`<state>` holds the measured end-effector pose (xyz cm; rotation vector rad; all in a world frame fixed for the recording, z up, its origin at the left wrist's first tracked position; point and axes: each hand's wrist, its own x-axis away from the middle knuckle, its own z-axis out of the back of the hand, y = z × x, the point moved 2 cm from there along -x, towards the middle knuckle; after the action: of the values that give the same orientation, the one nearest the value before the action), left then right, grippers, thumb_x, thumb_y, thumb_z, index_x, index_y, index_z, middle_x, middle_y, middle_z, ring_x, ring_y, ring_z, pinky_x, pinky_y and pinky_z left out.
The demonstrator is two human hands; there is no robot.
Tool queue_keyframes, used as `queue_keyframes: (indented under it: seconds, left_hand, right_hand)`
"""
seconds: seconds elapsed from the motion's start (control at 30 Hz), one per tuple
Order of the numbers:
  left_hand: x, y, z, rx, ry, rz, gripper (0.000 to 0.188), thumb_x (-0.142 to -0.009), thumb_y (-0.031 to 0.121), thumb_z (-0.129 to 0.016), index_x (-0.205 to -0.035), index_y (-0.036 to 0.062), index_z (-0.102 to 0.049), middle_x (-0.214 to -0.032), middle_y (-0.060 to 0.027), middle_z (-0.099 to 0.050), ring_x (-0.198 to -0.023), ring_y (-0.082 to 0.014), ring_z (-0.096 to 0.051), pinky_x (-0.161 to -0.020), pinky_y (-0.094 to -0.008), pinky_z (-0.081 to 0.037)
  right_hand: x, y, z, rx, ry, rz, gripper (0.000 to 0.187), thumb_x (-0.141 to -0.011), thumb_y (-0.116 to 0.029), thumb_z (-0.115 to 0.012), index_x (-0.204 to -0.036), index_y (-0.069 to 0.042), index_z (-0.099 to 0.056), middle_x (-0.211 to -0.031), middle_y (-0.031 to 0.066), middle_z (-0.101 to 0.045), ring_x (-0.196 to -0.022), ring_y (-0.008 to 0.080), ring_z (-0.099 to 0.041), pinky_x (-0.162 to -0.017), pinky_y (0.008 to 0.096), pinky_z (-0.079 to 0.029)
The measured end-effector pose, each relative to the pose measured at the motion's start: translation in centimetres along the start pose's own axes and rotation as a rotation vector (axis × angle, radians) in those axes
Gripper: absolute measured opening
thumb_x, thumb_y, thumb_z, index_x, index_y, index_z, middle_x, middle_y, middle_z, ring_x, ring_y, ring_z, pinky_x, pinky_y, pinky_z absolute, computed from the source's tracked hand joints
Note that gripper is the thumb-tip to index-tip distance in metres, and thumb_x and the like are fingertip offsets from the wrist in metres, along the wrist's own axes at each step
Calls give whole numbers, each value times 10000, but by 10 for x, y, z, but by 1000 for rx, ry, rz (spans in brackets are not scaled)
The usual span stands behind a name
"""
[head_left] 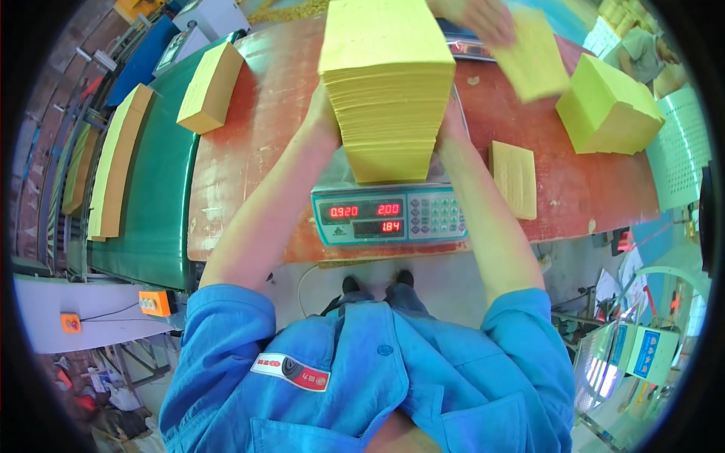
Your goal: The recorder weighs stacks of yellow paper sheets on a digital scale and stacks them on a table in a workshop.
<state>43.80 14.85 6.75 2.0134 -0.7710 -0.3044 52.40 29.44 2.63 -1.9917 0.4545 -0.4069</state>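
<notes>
A tall stack of yellow paper (393,113) stands at the middle, over the pan of a digital scale (389,215) with lit red figures and a keypad. My left hand (322,113) presses against the stack's left side, and my right hand (451,124) holds its right side. Both hands' fingers are mostly hidden behind the paper. Whether the stack rests fully on the pan I cannot tell. Just right of my right forearm lies a small yellow paper block (513,180).
Across the red table (249,151), another person's hand (483,21) holds a blurred yellow sheaf (532,57) beside a second scale (467,48). A yellow stack (608,106) sits at the right. On the left, a green conveyor belt (155,181) carries long paper stacks (121,162).
</notes>
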Motion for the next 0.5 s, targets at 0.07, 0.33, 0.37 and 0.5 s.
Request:
queue_keyframes:
  seconds: [0.07,0.33,0.37,0.5]
  left_hand:
    - [0,1,4,-175,-14,-29,622,-991,495,-426,-1404,30,-410,-1337,-153,-530,-1182,-249,-562,-932,-413,-511]
    - [105,-19,209,-494,541,-417,620,-1020,522,-292,-1467,97,-356,-1577,-82,-243,-1430,-212,-260,-1129,-413,-259]
    - [137,-31,240,-811,624,-392,616,-1013,505,-313,-1468,92,-358,-1566,-94,-265,-1430,-234,-262,-1135,-432,-241]
    - [208,-74,272,-1746,747,-266,612,-990,456,-376,-1471,77,-364,-1536,-131,-333,-1430,-300,-270,-1155,-487,-186]
  right_hand:
    - [-7,6,15,59,44,61,676,-932,-650,-407,-1412,-179,-476,-1344,120,-528,-1235,247,-464,-997,456,-379]
    - [85,-54,167,461,224,506,461,-1016,-261,-407,-1385,14,-438,-1419,119,-461,-1292,240,-470,-1089,401,-368]
    - [105,-59,186,548,329,475,449,-1011,-243,-427,-1377,15,-453,-1413,123,-473,-1289,234,-475,-1083,385,-375]
    - [150,-28,346,804,696,279,402,-988,-218,-473,-1304,24,-533,-1316,128,-565,-1251,233,-511,-1051,371,-397]
